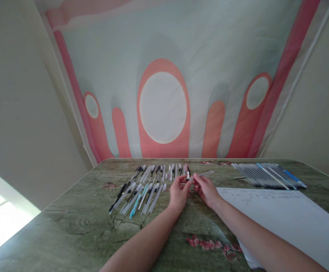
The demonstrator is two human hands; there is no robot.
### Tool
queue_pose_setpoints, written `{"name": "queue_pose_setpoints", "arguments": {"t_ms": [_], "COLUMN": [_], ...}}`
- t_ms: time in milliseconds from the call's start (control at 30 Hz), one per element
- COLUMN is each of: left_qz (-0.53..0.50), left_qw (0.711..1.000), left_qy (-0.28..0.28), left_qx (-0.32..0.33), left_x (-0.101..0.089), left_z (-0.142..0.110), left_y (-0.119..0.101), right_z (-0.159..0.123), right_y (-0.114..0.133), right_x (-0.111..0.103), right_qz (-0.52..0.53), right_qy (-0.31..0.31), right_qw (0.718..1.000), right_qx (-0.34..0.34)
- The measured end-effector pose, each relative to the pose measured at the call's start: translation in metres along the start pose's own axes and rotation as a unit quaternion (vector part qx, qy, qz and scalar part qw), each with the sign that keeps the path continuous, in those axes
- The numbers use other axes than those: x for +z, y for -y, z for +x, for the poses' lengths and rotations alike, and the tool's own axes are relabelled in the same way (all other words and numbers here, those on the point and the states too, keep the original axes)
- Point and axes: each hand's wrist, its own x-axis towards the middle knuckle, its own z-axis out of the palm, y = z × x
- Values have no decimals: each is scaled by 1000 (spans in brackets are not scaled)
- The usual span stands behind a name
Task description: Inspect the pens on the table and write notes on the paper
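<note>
My left hand (pixel 178 192) and my right hand (pixel 206 190) meet over the middle of the table, fingertips pinched close together. Between them is a slim clear pen barrel (pixel 208 173), its free end pointing right past my right fingers. A small white and black piece (pixel 188 175) shows just above my left fingertips; whether it is held or lies behind them I cannot tell. Left of my hands lie pen parts in two rows. The front row has clear barrels (pixel 154 198), a light blue pen (pixel 135 206) and a black pen (pixel 118 199).
The back row (pixel 145 173) holds more barrels and caps. Several grey refills or pens (pixel 249 175) lie side by side at the back right, with a blue one (pixel 294 178) at their end. Handwritten white paper (pixel 289 223) lies under my right forearm on the wood-patterned table (pixel 76 226).
</note>
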Motion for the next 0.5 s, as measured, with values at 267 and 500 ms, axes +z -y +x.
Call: {"name": "queue_pose_setpoints", "arguments": {"t_ms": [267, 500], "left_qz": [39, 56], "left_qw": [999, 998], "left_qy": [7, 12], "left_qx": [-24, 0], "left_x": [-1, -3], "left_z": [2, 1], "left_y": [5, 3], "right_z": [-2, -1], "right_y": [0, 1], "right_x": [1, 0], "right_qz": [-15, -21], "right_qy": [7, -1], "right_qw": [1000, 1000], "right_qx": [-11, -14]}}
